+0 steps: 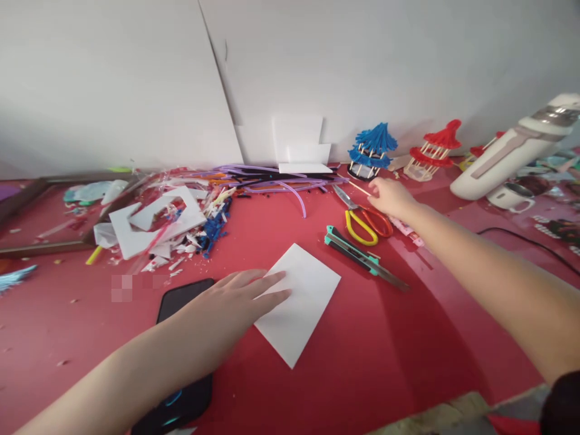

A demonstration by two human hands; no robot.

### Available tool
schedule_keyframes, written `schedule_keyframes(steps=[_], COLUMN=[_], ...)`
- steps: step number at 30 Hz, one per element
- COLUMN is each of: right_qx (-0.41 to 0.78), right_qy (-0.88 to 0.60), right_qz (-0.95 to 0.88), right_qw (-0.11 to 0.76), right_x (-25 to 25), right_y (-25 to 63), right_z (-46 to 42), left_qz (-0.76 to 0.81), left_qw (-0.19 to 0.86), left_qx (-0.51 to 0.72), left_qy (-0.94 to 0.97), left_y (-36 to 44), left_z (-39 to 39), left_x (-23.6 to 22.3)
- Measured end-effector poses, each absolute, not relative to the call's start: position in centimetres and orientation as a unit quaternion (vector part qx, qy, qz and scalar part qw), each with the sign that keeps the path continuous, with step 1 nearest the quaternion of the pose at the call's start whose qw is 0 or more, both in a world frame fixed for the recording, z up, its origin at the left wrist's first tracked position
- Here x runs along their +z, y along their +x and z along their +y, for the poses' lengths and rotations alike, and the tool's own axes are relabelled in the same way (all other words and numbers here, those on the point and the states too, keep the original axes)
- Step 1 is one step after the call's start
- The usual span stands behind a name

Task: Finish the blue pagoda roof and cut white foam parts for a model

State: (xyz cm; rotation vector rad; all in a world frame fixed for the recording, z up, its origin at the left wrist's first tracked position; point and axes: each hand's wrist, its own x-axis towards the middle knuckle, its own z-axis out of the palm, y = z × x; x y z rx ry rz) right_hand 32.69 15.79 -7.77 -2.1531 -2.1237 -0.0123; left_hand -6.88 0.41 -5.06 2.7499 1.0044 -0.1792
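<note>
My left hand [254, 294] lies with fingers stretched out on a square white sheet [303, 296], its fingertips over the left part of it. Farther back on the right, my right hand [392, 196] is closed, fingers pinched at the end of a thin wooden stick [359, 186] that slants away to the left. Just below that hand are scissors [361, 225] with one yellow and one red handle. A green and black utility knife [353, 251] with its blade out rests between the scissors and the sheet.
A dark phone [185, 296] lies beneath my left forearm. Paper scraps [185, 220] and purple pipe cleaners [296, 199] clutter the back left. A blue-roofed model pavilion [374, 148], a red-roofed one [437, 151], a white thermos [507, 151] and a mug [510, 196] stand at the back right.
</note>
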Motion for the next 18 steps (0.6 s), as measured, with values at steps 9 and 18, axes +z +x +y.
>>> schedule_keyframes(steps=[9, 18], right_qx=[-0.01, 0.038], right_qy=[-0.75, -0.696], right_qz=[-0.661, -0.717], right_qw=[-0.02, 0.002], right_x=[-6.4, -2.5], right_y=[30.8, 26.4], right_z=[18.5, 9.7], left_qz=[0.469, 0.531], left_qw=[0.042, 0.053], left_qx=[-0.123, -0.152], left_qy=[0.874, 0.832], left_y=[-2.4, -1.5], left_z=[-3.1, -3.3], left_x=[-3.6, -3.5])
